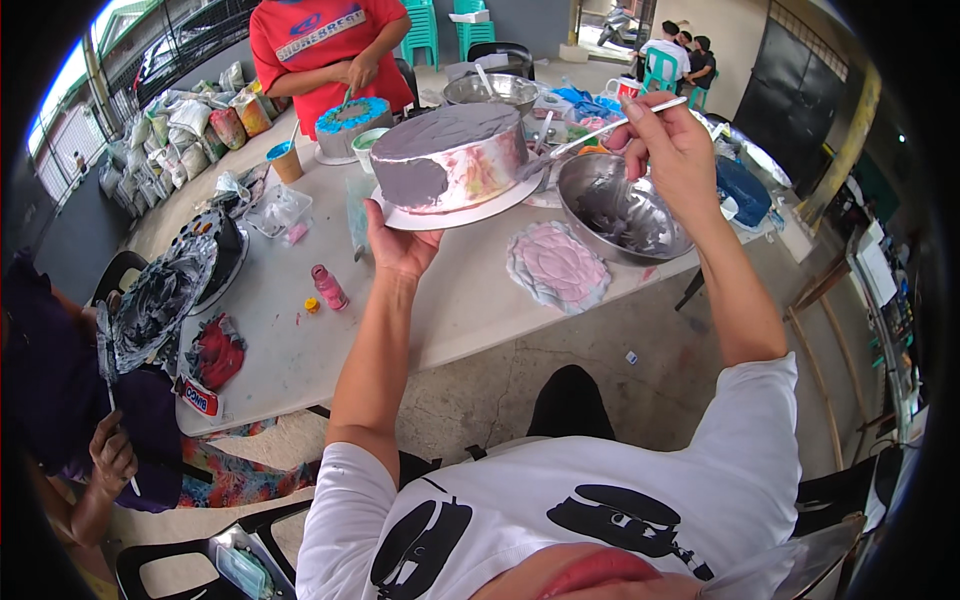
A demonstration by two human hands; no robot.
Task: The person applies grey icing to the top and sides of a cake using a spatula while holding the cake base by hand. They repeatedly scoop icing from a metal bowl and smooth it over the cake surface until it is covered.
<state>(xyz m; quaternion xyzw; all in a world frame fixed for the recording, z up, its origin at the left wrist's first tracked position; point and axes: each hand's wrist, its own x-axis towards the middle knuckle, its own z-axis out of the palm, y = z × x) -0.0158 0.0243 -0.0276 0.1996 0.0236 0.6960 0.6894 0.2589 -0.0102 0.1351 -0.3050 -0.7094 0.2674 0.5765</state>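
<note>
Above the worktop (480, 300), our two hands met at the cake's right flank.

Our right hand (672, 150) was closed in a pinch round the handle of a long metal spatula (590, 135), whose long axis ran down and to the left, its blade end reaching the side of the cake (450, 155). Our left hand (400, 245) lay open, palm up, under the white board (455, 215), bearing the grey-iced cake tilted toward us. So the cake lay left of the right hand and just above the left, which was nearer. Below the right hand stood a metal bowl (620, 210) smeared with grey icing.
</note>
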